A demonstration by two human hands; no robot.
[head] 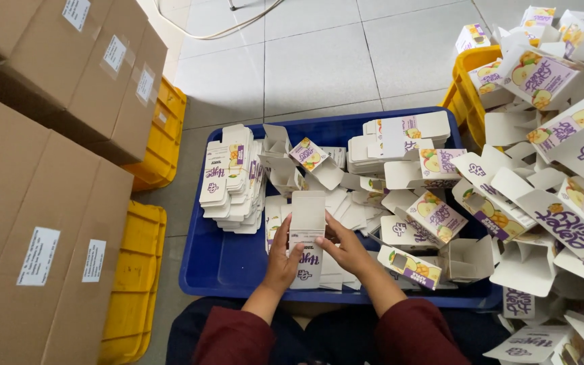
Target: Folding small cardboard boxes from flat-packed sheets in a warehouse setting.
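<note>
Below, a wide blue plastic crate (pixel 217 263) held stacks of flat white printed cartons (pixel 232 179). Over its near side, the left hand (pixel 282 262) and right hand (pixel 347 250) both gripped one small white cardboard carton (pixel 307 233), its top flap open.

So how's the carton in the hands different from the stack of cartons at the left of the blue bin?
The carton in the hands is single, part-opened with its top flap up; the stacked cartons lie flat and folded, many together. The first is held by the left hand and right hand; the stack rests untouched in the blue bin. Both are white card with purple print.
</note>
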